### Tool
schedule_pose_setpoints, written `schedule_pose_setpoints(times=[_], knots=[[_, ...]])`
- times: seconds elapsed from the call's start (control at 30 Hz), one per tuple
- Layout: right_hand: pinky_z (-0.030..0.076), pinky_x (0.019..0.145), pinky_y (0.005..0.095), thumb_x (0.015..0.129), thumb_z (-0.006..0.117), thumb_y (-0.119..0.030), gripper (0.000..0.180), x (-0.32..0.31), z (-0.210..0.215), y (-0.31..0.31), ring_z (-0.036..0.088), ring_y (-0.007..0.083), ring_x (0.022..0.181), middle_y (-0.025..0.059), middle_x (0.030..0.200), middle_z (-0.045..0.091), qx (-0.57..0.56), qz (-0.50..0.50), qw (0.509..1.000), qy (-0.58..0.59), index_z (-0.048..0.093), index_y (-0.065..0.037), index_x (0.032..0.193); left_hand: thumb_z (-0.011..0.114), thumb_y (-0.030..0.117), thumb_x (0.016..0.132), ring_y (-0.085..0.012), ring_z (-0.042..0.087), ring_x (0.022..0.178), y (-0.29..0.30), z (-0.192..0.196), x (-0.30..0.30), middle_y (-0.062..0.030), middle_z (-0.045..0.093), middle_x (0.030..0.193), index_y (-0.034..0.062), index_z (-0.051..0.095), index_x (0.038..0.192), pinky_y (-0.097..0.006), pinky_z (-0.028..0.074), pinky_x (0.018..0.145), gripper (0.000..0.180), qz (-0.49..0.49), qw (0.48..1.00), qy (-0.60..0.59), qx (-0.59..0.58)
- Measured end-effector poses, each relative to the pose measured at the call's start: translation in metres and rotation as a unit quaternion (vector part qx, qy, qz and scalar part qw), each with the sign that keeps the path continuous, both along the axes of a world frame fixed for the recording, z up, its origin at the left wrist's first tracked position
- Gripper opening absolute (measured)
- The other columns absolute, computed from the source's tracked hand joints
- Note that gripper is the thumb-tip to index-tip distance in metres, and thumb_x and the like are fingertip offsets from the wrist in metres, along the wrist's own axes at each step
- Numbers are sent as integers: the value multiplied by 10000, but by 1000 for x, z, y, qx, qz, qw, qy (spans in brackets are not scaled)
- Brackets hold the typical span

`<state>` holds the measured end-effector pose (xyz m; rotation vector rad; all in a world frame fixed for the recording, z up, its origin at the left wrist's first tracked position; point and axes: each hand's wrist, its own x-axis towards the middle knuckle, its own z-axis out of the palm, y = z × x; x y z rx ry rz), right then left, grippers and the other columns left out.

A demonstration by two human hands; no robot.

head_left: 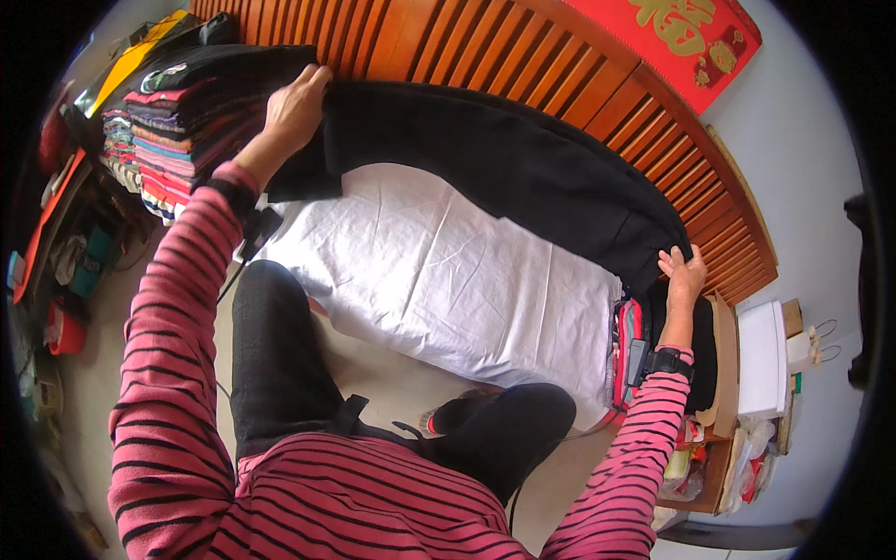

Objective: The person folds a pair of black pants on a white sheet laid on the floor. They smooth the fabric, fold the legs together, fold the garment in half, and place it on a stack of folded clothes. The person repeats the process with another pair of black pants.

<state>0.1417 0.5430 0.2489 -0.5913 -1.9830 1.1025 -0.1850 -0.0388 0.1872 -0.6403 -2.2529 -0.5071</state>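
Long black trousers (pixel 504 154) are stretched along the wooden bench, lying over the far side of a white cloth (pixel 439 271). My left hand (pixel 295 110) is closed on their left end, beside a stack of folded clothes. At the other end my right hand (pixel 684 273) pinches the trousers' edge close to the bench back, its fingers bent and partly spread. Part of the left end hangs folded below my left hand. The white cloth is creased and covers the seat in front of my knees.
Folded clothes (pixel 168 140) in many colours are piled high at the left. A slatted wooden backrest (pixel 523 56) curves behind the trousers. More folded clothes (pixel 628 345), a cardboard box (pixel 724 364) and a white box (pixel 762 359) stand at the right.
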Motion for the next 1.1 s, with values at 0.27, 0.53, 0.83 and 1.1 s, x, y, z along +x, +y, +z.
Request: schedule_pose_setpoints(times=[0.27, 0.53, 0.83, 1.1], knots=[[510, 820, 432, 723, 631, 51, 259, 52, -171, 13, 675, 373, 906, 199, 918, 685, 273, -16, 903, -331, 636, -40, 965, 529, -59, 784, -379, 622, 931, 1, -128, 63, -117, 562, 1023, 75, 551, 1046, -465, 508, 735, 295, -41, 959, -226, -165], [499, 852, 438, 677, 620, 96, 266, 89, -193, 2, 636, 386, 966, 189, 962, 663, 277, 32, 904, -323, 612, -7, 922, 560, -2, 838, -387, 612, 937, -8, -121, 76, -115, 566, 1006, 97, 545, 1007, -475, 490, 746, 196, -20, 961, -250, -114], [506, 849, 388, 668, 578, 121, 295, 122, -197, -5, 654, 346, 957, 160, 940, 676, 223, 49, 909, -350, 655, -14, 919, 562, -13, 740, -390, 599, 941, -42, -116, 89, -154, 581, 922, 34, 580, 898, -456, 481, 792, 166, -139, 936, -309, -90], [461, 992, 480, 931, 530, -319, 445, 88, -213, 27, 613, 386, 1128, 263, 1265, 598, -145, -116, 923, -337, 600, -1, 1235, 572, -10, 717, -388, 601, 938, -44, -122, 92, -145, 578, 916, 49, 575, 860, -457, 481, 779, 155, -113, 921, -340, -152]])
